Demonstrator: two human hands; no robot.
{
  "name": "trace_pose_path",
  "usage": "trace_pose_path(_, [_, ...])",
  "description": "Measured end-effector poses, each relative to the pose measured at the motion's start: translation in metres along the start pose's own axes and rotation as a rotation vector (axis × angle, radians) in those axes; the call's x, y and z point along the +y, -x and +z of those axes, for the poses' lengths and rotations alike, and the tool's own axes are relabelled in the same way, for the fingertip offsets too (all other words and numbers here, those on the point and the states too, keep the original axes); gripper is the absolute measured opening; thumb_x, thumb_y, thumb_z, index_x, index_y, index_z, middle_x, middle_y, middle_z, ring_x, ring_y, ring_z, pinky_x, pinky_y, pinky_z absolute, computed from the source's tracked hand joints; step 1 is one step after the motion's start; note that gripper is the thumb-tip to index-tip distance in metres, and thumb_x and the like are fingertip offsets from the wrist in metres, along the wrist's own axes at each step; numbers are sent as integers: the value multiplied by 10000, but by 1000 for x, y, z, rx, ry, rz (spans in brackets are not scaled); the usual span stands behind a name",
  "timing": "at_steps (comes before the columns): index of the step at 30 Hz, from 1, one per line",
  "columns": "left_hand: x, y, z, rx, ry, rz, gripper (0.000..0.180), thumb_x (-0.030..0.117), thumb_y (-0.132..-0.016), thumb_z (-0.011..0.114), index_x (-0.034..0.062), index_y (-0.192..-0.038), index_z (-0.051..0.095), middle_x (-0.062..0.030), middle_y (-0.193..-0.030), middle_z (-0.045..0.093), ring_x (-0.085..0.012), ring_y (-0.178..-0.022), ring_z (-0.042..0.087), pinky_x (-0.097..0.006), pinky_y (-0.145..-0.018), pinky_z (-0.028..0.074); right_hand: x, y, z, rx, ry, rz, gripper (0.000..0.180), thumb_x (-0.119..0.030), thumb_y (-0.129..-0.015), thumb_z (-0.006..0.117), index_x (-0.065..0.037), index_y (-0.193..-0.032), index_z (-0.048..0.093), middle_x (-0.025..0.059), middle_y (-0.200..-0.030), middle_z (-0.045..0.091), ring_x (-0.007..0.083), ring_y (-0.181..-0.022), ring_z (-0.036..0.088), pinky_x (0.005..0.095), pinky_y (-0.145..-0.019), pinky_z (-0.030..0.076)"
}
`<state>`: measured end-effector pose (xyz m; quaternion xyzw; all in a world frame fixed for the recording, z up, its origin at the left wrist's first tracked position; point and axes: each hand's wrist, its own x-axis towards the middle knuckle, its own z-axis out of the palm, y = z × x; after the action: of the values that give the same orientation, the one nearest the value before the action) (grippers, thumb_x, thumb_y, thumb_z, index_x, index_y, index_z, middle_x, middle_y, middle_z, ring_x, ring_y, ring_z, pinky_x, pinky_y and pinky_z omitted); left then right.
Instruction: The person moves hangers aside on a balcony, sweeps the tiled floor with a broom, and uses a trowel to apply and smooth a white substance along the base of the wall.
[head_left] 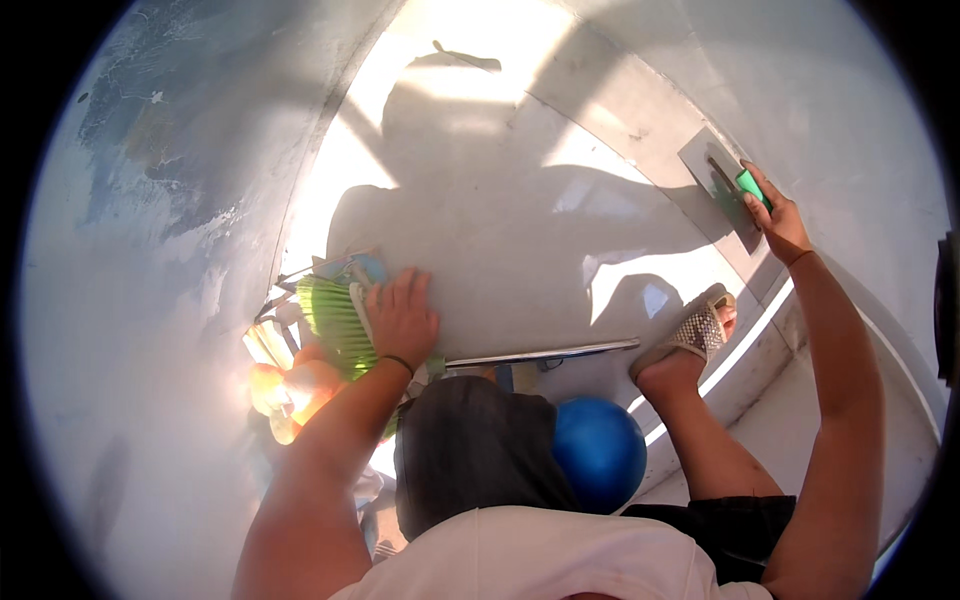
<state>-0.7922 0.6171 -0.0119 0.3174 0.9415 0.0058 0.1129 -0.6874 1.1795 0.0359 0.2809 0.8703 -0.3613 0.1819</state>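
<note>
- Currently, the right hand point(783, 222) is clamped on the green handle point(752, 190) of a trowel point(728, 210), with the fingers and thumb closed around the grip.
- The trowel is located at the upper right, beyond the fingertips. Its flat, rectangular metal blade is inclined in the view and lies over a pale grey surface. Full contact along the blade cannot be confirmed.
- The left hand point(403, 312) is positioned left of centre, well apart from the right hand, back upward. Its fingers extend forward, nearly side by side. The palm is hidden; whether it grips anything cannot be told.
- Directly left of the left hand is a broom head with green bristles point(338, 325). Adjacent to it, toward the lower left, are orange objects point(290, 385), partly washed out by glare.
- A slender metal rod point(545, 354) extends from near the left wrist toward the right foot.
- Below the rod, a smooth blue rounded object point(600, 455) sits against dark grey fabric point(470, 450).
- The right foot wears a patterned open-toed sandal point(697, 328), well below the trowel.
- Outermost, a grey wall point(130, 330) with patchy paint stands at left; bright sunlight and the person's shadow point(450, 200) cover the central surface.
</note>
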Motion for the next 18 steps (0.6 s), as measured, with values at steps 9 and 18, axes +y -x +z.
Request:
trace_pose_path(9, [-1, -4, 6, 27, -43, 16, 548, 201, -720, 619, 130, -1256, 535, -72, -1281, 502, -268, -1135, 493, -507, -1046, 299, -173, -119, 27, -43, 67, -121, 493, -408, -982, 505, -230, -1437, 440, 158, -1169, 654, 311, -1031, 614, 362, -934, 459])
trace_pose_path(18, [-7, 8, 3, -36, -65, 0, 559, 231, -735, 628, 127, -1274, 520, -74, -1337, 485, -253, -1191, 477, -517, -1062, 288, -87, -70, 32, 32, 169, -260, 476, -415, -969, 534, -316, -1426, 444, 146, -1211, 644, 345, -1090, 613, 373, -958, 465])
